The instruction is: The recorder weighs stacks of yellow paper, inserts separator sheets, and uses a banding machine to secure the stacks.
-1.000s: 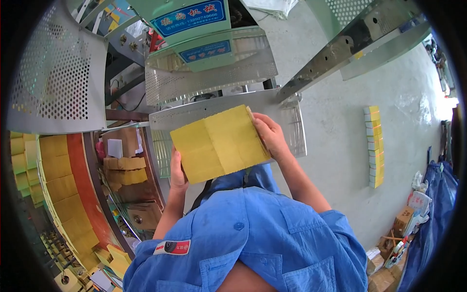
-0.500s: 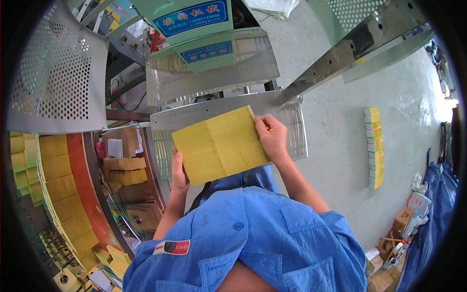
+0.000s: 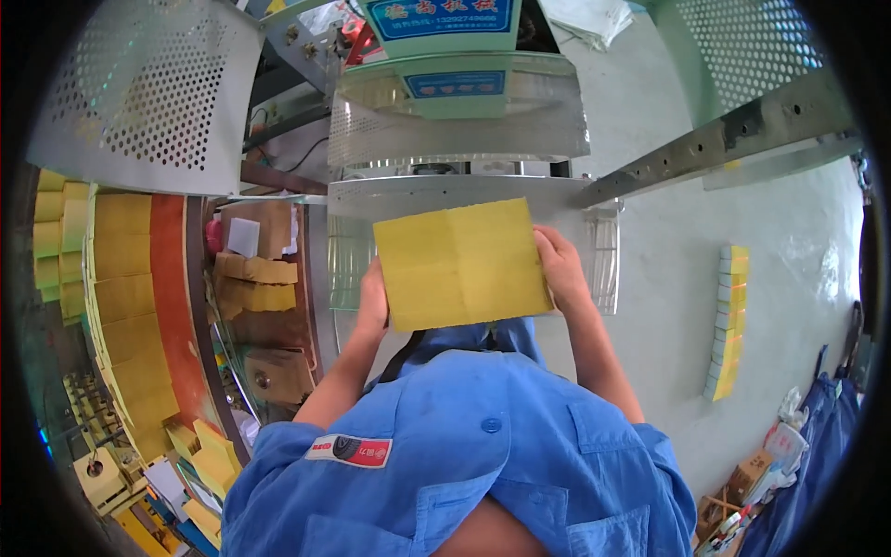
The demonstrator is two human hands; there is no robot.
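Observation:
A rectangular stack of yellow paper, with a faint crease down its middle, is held slightly tilted in front of my body. My left hand grips its left edge, with most of its fingers hidden behind or beneath it. On the opposite edge, my right hand has its thumb along the side, and its other fingers are partly hidden. Just behind and below the paper is the shiny metal table of a machine. How many sheets are in the stack I cannot tell.
A clear guard crosses the machine ahead. Perforated metal panels flank it, and a steel bar slants in at right. To the left are yellow paper stacks beside a red strip. Banded bundles line the floor at right.
The paper has become more level, and its creases look flatter. My right hand has loosened from a pinch near the upper corner and sits along the edge. The whole view has shifted.

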